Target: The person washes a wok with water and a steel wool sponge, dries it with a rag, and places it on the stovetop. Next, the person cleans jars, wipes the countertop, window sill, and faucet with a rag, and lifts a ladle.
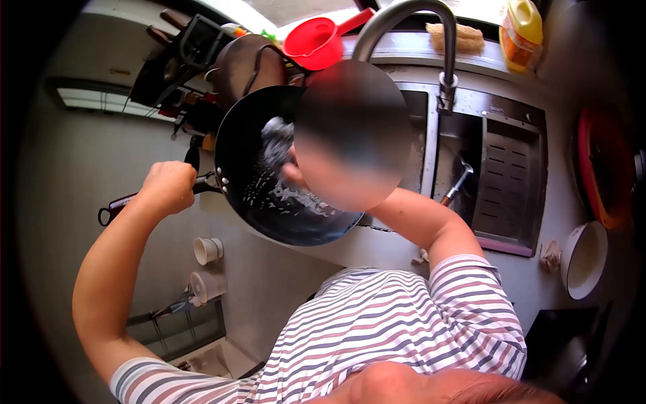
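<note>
Wok (249,158), its handle (208,182) inside the left hand (169,187), grip fully closed

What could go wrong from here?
1. The wok could twist or slip: the left hand grips its handle at one side while the right hand is inside the bowl.
2. White foam streaks the inside, so a tilt might send it over the rim onto the counter.
3. The right hand is partly hidden by a blur, so a poor hold there could go unnoticed.
</note>
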`<state>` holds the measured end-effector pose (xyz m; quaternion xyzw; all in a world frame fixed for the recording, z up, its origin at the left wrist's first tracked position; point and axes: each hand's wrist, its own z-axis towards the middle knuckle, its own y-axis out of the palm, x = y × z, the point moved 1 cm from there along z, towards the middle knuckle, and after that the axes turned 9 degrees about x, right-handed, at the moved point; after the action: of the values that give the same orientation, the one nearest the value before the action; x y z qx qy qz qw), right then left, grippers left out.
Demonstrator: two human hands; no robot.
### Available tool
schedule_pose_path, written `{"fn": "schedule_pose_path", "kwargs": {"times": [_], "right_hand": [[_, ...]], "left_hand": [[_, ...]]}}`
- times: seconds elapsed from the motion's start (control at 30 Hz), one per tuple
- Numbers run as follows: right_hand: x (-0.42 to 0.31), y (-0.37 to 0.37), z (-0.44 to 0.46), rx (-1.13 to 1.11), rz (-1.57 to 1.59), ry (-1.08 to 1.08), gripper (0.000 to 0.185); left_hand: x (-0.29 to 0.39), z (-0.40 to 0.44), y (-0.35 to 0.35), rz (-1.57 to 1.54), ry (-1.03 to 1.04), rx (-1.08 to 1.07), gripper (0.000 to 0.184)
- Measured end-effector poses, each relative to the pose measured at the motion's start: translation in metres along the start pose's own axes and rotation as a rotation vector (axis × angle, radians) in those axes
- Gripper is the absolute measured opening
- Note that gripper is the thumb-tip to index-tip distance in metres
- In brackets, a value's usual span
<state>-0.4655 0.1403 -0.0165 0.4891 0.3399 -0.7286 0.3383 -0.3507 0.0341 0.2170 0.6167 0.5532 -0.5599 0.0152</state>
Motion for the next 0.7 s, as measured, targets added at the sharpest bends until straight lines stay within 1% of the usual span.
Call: {"fn": "schedule_pose_path", "kwargs": {"times": [0.03,0.07,0.1,0.17,0.2,0.23,0.27,0.3,0.33,0.37,0.4,0.43,0.5,0.57,0.6,0.63,0.7], "right_hand": [[-0.019,0.014,-0.014,0.022,0.001,0.142,0.026],[-0.01,0.043,-0.025,0.038,0.048,-0.014,0.023],[0.007,0.067,-0.036,0.045,0.095,-0.178,0.025],[0.021,0.076,-0.052,0.036,-0.016,-0.115,0.023],[0.039,0.071,-0.054,-0.049,-0.134,-0.074,0.022],[0.074,0.077,-0.052,-0.231,-0.241,0.088,0.031],[0.12,0.075,-0.054,-0.251,-0.47,0.079,0.025],[0.162,0.063,-0.054,-0.265,-0.702,0.066,0.021],[0.186,0.04,-0.051,-0.139,-0.795,0.029,0.016],[0.191,0.014,-0.045,0.046,-0.927,-0.105,0.013],[0.168,-0.018,-0.043,-0.096,-0.894,-0.006,0.015],[0.178,-0.026,-0.034,-0.019,-0.818,0.232,0.02],[0.205,-0.045,-0.026,0.106,-0.828,0.319,0.027],[0.201,-0.066,-0.023,0.074,-0.894,0.331,0.032],[0.194,-0.071,-0.025,0.07,-0.902,0.332,0.032],[0.186,-0.077,-0.027,0.034,-0.921,0.336,0.03],[0.175,-0.083,-0.031,-0.035,-0.953,0.345,0.025]], "left_hand": [[0.005,0.005,-0.002,-0.004,0.035,0.01,0.012],[0.007,0.007,-0.005,0.033,0.022,-0.028,0.013],[0.008,0.007,-0.007,0.07,0.0,-0.069,0.014],[0.004,0.007,-0.008,0.051,0.01,-0.044,0.013],[0.002,0.006,-0.009,0.069,0.023,-0.011,0.012],[-0.001,0.005,-0.009,0.087,0.035,0.022,0.012],[-0.003,0.004,-0.01,0.113,0.034,0.011,0.013],[-0.005,0.004,-0.011,0.112,0.035,0.013,0.013],[-0.008,0.003,-0.011,0.141,0.057,0.063,0.012],[-0.01,0.001,-0.01,0.169,0.078,0.108,0.011],[-0.011,-0.001,-0.009,0.164,0.076,0.108,0.011],[-0.013,0.0,-0.01,0.21,0.069,0.114,0.01],[-0.014,0.001,-0.015,0.243,0.06,0.128,0.009],[-0.011,0.001,-0.025,0.332,0.045,0.112,0.008],[-0.01,0.001,-0.032,0.372,0.016,0.062,0.01],[-0.012,-0.001,-0.033,0.36,0.028,0.129,0.009],[-0.015,-0.005,-0.038,0.365,0.03,0.167,0.009]]}}
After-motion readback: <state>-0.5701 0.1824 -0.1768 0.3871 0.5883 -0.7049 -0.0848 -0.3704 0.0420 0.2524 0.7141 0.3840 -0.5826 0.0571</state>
